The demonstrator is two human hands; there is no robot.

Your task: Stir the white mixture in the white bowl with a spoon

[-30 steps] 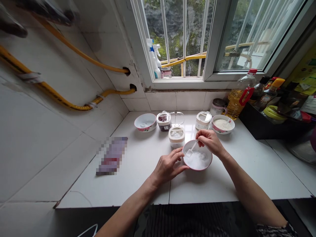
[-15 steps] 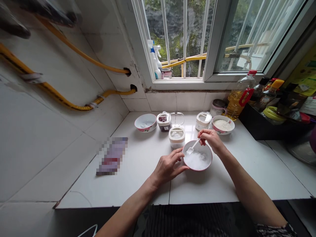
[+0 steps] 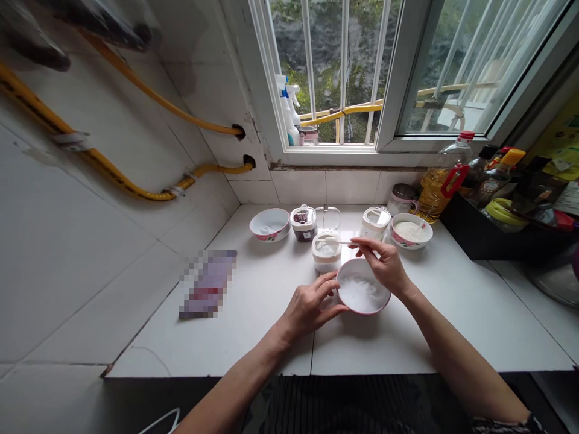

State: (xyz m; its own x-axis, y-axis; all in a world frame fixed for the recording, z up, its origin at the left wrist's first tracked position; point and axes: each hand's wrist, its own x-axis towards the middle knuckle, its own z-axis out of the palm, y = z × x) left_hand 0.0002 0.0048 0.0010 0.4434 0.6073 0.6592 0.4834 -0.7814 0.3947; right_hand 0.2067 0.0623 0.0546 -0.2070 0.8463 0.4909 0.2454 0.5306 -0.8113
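My left hand (image 3: 313, 301) grips the left rim of a pink-edged white bowl (image 3: 362, 288), which holds white granules and stands on the counter. Between the fingers of my right hand (image 3: 384, 262) is the handle of a small white spoon (image 3: 344, 242). The spoon lies nearly level, its bowl end over the opening of a white seasoning jar (image 3: 326, 259). This jar's clear lid (image 3: 328, 218) is swung up, and white content shows inside. Whether the spoon touches that content, I cannot tell. My right hand is closed, above the bowl's upper right rim.
Behind stand a flowered bowl (image 3: 269, 226), a jar with dark red content (image 3: 303, 224), another white jar (image 3: 375, 222) and a bowl of pale powder (image 3: 411, 231). An oil bottle (image 3: 436, 187) and a black bottle box (image 3: 474, 235) are at the right. A blurred purple packet (image 3: 210, 286) lies left.
My right hand has raised the spoon out of the bowl and brought it up and left over the jar. My left hand stays on the bowl's rim. The view has shifted slightly.
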